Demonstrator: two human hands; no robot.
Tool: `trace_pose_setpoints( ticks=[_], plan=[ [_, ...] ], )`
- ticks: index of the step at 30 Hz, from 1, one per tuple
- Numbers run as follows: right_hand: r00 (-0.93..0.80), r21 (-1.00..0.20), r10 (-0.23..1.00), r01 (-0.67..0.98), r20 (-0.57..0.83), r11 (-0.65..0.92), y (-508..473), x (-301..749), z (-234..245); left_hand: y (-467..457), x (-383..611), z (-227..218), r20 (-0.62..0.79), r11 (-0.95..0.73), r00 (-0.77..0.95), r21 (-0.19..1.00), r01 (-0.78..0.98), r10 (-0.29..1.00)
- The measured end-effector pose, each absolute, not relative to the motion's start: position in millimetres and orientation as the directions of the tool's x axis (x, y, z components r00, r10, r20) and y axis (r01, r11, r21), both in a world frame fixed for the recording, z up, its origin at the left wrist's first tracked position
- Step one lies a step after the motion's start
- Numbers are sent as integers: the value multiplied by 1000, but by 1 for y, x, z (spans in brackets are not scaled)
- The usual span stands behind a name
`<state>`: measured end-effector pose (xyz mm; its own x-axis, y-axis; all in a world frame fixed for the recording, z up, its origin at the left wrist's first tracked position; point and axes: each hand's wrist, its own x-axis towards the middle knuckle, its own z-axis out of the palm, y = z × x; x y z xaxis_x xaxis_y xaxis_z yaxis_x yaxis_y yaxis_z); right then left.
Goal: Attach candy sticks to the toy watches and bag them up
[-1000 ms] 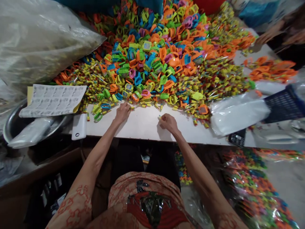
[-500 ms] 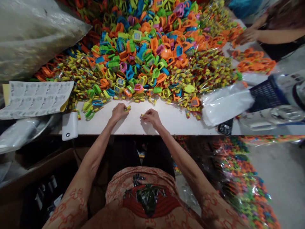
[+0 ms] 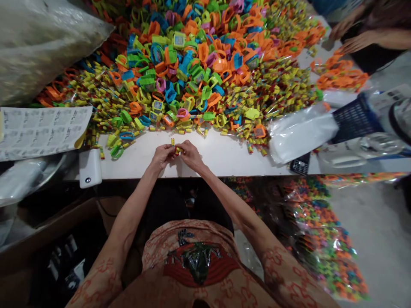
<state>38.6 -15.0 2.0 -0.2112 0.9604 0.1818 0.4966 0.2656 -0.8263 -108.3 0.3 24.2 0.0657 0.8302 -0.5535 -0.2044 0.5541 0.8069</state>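
My left hand (image 3: 163,156) is closed in a pinch just above the white tabletop. Out of its fingertips sticks a small yellow tube (image 3: 172,141). Fingertips almost touching it, my right hand (image 3: 190,155) is closed too, on another small yellow tube with red (image 3: 177,150) between the two hands. Which fingers bear on which tube is partly hidden. Beyond the hands lies a loose band of similar yellow tubes (image 3: 105,96), with a heap of colourful plastic toy watches (image 3: 192,64) behind it.
A sheet of printed labels (image 3: 45,130) and a white power bank (image 3: 90,168) lie at left, below a big plastic sack (image 3: 48,47). At right are clear plastic bags (image 3: 300,134), a black phone (image 3: 300,164) and a dark blue basket (image 3: 355,117). Another person's hands (image 3: 356,42) rest near orange watches.
My hands have come together from apart, the right moving left and the left slightly right, each with a yellow tube. The other person's hands have separated. The view has shifted slightly.
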Motion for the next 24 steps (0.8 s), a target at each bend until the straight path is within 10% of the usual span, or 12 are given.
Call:
trace_pose_setpoints(
  ticks=[7, 12, 18, 24],
  plan=[
    [-326, -471, 910, 780, 255, 412, -36, 45, 19, -8, -110, 32, -572, 601, 184, 751, -275, 799],
    [-228, -576, 969, 780, 99, 243, -37, 55, 20, -19, -106, 28, -530, 583, 257, 781, -224, 808],
    [-25, -948, 988, 286, -152, -139, -31, 61, 15, -25, -93, 24, -369, 405, 389, 914, -11, 844],
    [-53, -941, 953, -145, -300, -304, -32, 51, 17, -20, -90, 25, -206, 55, 307, 898, 438, 929]
  ],
)
